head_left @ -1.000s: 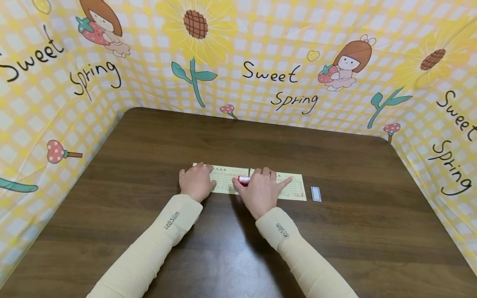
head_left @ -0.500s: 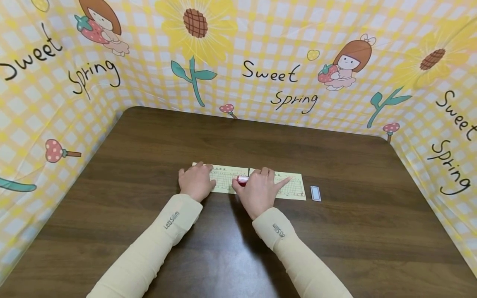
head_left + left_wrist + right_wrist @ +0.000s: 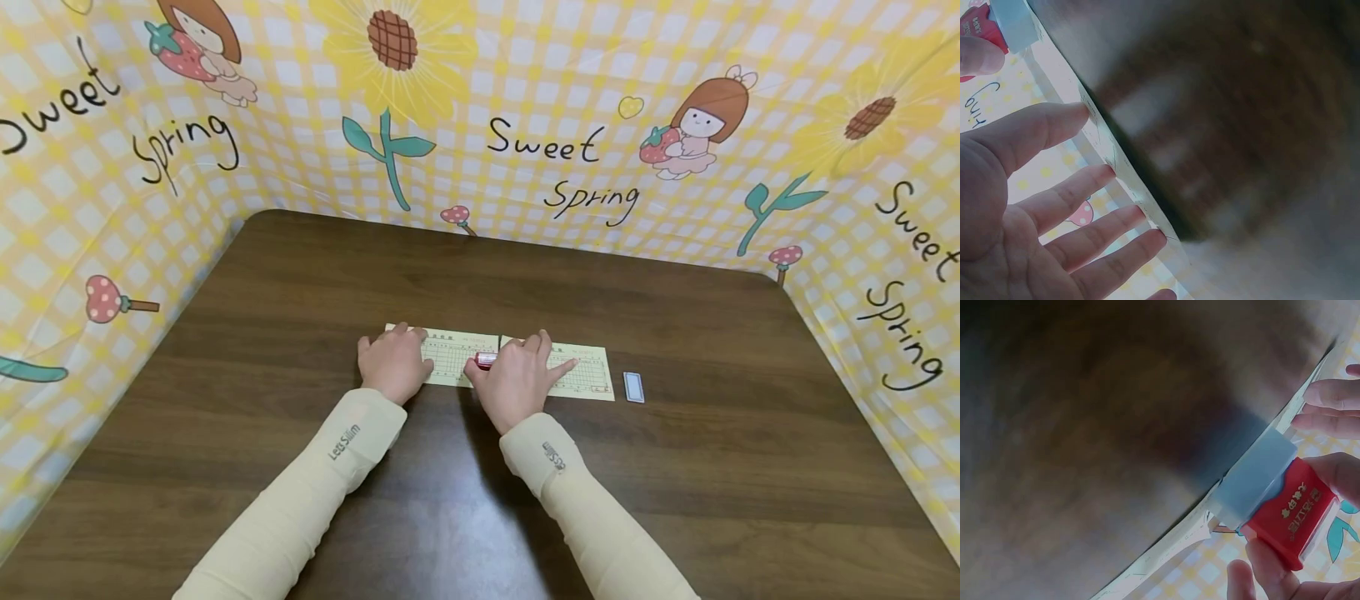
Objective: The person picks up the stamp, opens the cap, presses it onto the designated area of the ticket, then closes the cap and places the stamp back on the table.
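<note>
Two pale yellow printed forms lie side by side on the brown table: a left form point(image 3: 450, 360) and a right form point(image 3: 592, 372). My left hand point(image 3: 392, 365) rests its fingertips on the left form, fingers spread, as the left wrist view also shows. My right hand point(image 3: 513, 379) grips a red self-inking stamp point(image 3: 1291, 512) between thumb and fingers. The stamp's translucent blue base point(image 3: 1257, 478) stands down on the paper, close to where the forms meet. My right little finger points out over the right form.
A small white, blue-edged rectangular piece point(image 3: 633, 387) lies just right of the right form. The wooden table point(image 3: 300, 283) is bordered at the back and sides by a yellow checked cloth point(image 3: 540, 50) with printed flowers.
My right wrist and forearm have swung slightly to the left while the hand keeps its grip on the stamp. My left hand stays on the form. The head view has tilted a little.
</note>
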The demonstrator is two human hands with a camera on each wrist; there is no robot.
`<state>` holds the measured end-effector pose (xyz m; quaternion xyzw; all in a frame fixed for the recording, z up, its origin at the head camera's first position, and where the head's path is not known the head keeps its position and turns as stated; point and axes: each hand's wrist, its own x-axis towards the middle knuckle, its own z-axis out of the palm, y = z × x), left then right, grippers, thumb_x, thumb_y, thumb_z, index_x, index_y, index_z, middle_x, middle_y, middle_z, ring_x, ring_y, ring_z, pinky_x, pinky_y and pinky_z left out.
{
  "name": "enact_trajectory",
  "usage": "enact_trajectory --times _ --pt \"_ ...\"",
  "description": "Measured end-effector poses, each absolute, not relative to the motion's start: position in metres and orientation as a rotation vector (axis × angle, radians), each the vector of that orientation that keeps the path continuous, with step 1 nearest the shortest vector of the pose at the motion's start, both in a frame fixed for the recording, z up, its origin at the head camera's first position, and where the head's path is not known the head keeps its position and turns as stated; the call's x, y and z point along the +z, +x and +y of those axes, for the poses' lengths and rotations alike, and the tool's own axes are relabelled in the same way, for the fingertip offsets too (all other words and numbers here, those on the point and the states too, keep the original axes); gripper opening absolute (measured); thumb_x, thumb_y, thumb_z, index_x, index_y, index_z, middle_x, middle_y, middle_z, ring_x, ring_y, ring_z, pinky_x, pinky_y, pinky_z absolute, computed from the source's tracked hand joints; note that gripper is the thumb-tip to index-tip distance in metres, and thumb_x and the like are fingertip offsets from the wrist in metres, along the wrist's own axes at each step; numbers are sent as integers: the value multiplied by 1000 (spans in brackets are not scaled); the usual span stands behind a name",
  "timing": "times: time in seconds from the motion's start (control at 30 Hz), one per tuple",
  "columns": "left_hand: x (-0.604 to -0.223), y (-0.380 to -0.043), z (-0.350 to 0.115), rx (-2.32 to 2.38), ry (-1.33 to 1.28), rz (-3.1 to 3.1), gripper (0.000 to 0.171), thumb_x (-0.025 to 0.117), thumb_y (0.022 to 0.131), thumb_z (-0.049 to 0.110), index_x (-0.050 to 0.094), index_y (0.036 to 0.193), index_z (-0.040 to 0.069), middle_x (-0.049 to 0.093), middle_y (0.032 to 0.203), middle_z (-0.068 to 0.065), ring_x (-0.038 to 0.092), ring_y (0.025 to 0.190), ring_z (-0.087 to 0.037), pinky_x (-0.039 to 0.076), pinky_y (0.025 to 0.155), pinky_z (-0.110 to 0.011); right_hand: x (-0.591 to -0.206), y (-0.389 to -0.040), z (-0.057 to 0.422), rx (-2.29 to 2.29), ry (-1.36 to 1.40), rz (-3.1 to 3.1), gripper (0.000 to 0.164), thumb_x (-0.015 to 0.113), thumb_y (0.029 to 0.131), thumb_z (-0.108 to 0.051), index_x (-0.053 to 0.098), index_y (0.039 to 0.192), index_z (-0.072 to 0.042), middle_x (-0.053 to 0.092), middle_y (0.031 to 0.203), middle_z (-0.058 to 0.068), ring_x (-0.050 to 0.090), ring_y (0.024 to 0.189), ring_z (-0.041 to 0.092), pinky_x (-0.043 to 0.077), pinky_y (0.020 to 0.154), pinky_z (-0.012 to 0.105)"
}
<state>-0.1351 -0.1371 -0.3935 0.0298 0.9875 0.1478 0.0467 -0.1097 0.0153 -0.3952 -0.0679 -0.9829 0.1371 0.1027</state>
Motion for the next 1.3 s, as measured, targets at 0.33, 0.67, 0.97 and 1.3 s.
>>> enact_trajectory --times 0.33,0.67,0.97,1.3 --pt "-395 -135 -137 470 97 3031 42 69 91 20 67 130 5 64 128 -19 65 111 -38 37 99 -62 -397 -110 14 391 -209 -2907 47 78 84 -47 74 84 0 65 121 27 39 142 38 21 104 81" --pt "-395 -137 -138 449 96 3017 43 68 91 20 66 132 7 64 129 -17 66 110 -38 36 101 -62 -379 -112 26 337 -153 -2906 54 75 82 -57 74 87 -3 64 121 28 37 143 42 19 101 84" --pt "-393 -137 -140 493 93 3026 45 67 88 15 66 132 7 66 127 -18 66 108 -40 35 101 -63 -368 -106 36 405 -129 -2847 53 73 84 -54 68 84 -2 64 109 25 39 140 42 18 101 85" --pt "-392 -137 -140 535 89 3033 45 68 88 14 66 132 4 64 133 -20 65 114 -41 15 112 -73 -364 -104 45 417 -117 -2829 53 72 84 -55 66 81 -2 63 110 26 43 136 42 17 101 85"
